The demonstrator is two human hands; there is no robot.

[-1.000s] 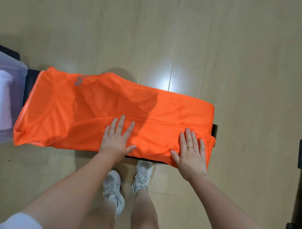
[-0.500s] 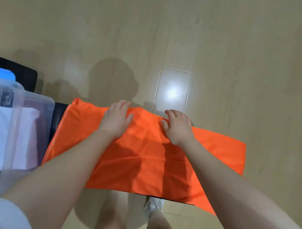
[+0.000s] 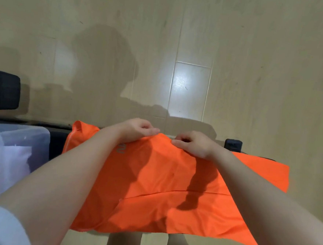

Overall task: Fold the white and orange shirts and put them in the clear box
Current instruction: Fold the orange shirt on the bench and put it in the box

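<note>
Nearest the camera, the hem side of the orange shirt [image 3: 171, 190] hangs over the front edge of a narrow dark bench [image 3: 233, 145], with one lengthwise fold already showing as a seam across the cloth. Farther out, the left hand [image 3: 135, 129] and right hand [image 3: 191, 143] are both closed in a pinch on the shirt's far edge, set close together near its middle. Judged purpose: lifting that edge to draw it toward the body for a second lengthwise fold. To the left, the clear box [image 3: 25, 139] stands just beside the bench, holding the white shirt [image 3: 6, 169], apparently folded. Beyond lies bare wooden floor [image 3: 256, 71].
</note>
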